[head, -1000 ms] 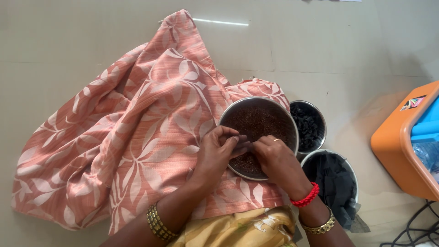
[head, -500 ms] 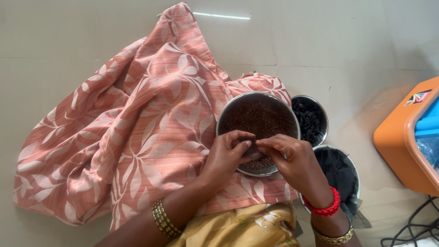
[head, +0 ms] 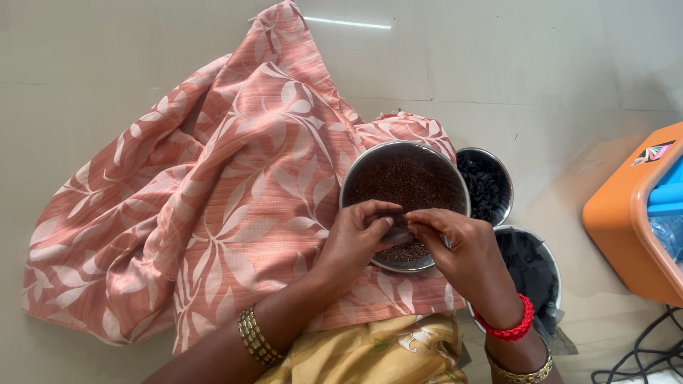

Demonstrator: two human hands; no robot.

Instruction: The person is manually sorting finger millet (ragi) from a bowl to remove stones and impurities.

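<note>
A round steel bowl (head: 353,181) full of small dark brown seeds rests on a pink leaf-patterned cloth (head: 213,192). My left hand (head: 356,238) and my right hand (head: 462,249) meet over the bowl's near rim. Their fingertips pinch together on a small dark piece, too small to identify. My left wrist wears a gold bangle, my right a red beaded band and a gold bangle.
Two smaller steel bowls hold black pieces: one (head: 508,186) right of the seed bowl, another (head: 556,274) partly under my right wrist. An orange and blue container (head: 619,220) stands at the right edge, with black cables (head: 640,355) below it. Yellow fabric (head: 370,352) lies at the bottom.
Both hands have drawn slightly toward me along the bowl's near rim, with the fingertips still pinched together. The view has shifted a little.
</note>
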